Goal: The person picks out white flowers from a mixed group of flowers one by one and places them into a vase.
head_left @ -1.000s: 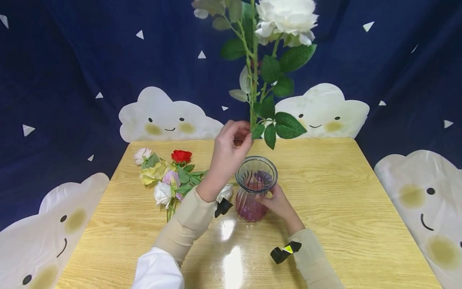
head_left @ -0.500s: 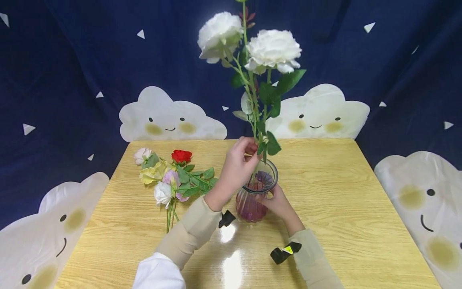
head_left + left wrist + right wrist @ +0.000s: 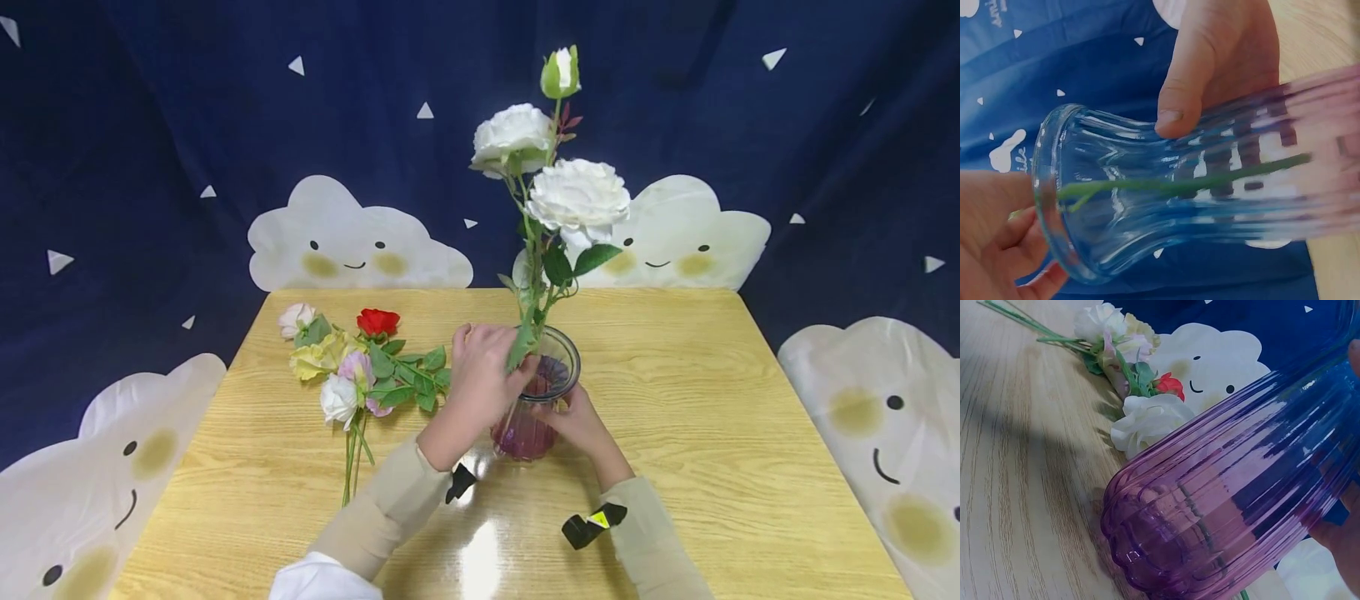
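Note:
A glass vase (image 3: 525, 429), clear at the rim and purple toward the base, stands upright on the table. My right hand (image 3: 579, 423) grips its neck from the right side. At the mouth, my left hand (image 3: 483, 375) pinches the stem of a white rose spray (image 3: 577, 200), which has two full blooms and a bud on top. The spray rises well above the vase. In the left wrist view, the green stem (image 3: 1210, 182) runs down inside the glass, with left fingers (image 3: 1029, 250) right at the rim. The right wrist view has the ribbed purple base (image 3: 1166, 531) close up.
Left of the vase lie several loose flowers: a red rose (image 3: 377, 322), a yellow flower (image 3: 318, 360), a white rose (image 3: 339, 402), pink ones and green leaves. The wooden table (image 3: 712, 433) ends at the back against a blue cloth (image 3: 375, 125) with white clouds.
My left hand has come down with the white rose spray, and the stem has gone from above the vase to inside it. My right hand stays on the vase.

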`<state>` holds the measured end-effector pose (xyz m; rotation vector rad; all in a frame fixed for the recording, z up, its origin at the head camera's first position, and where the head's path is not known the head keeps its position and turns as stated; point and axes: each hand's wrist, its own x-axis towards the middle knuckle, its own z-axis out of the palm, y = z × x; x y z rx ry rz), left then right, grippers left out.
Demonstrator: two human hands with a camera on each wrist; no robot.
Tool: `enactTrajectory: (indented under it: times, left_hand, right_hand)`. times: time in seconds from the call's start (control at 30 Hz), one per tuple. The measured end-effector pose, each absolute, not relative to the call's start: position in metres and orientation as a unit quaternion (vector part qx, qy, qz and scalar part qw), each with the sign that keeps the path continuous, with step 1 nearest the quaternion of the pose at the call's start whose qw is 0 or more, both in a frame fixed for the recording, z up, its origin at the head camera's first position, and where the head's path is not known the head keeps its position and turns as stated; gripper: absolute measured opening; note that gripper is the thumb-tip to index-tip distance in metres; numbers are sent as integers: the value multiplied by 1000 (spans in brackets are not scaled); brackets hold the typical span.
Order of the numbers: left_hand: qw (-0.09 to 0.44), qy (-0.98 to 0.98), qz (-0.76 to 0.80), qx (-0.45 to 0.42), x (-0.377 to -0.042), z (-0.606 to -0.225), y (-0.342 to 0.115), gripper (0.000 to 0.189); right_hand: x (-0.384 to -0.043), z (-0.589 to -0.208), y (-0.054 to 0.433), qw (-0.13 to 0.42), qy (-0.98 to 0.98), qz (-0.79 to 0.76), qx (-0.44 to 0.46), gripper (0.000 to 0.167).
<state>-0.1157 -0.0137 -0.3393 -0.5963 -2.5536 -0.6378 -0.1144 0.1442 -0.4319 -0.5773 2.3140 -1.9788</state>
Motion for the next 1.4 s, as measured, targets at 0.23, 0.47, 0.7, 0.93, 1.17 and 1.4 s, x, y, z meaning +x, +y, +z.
enactTrajectory:
  times: [0.23,0.47,0.7,0.93,1.17,1.4]
  left_hand:
    - [163,-948,-156,-223,-107,-337,-20,19]
    - [185,-942,-192,-206,-108,-337,-33,12]
    - [192,-940,-209,-192,-109,-344,-46,12]
    - [193,-950,-180,-165,-114,-355,-63,14]
    - [182,-961,-157,-134,-130,-379,-84,15]
    - [144,-976,-138,-89,-140,-400,-110,17]
  right_hand:
    - [-122,-450,150,27,755,-633,-170,53]
    - [-127,-464,152,8,757,-631,-172,65]
    - [-128,-465,151,-2,761,-621,-187,92]
    - [-129,-466,152,-7,764,-616,-193,87]
    - [-127,-464,152,-1,762,-620,-187,89]
    - [-127,-466,152,-1,755,-629,-187,93]
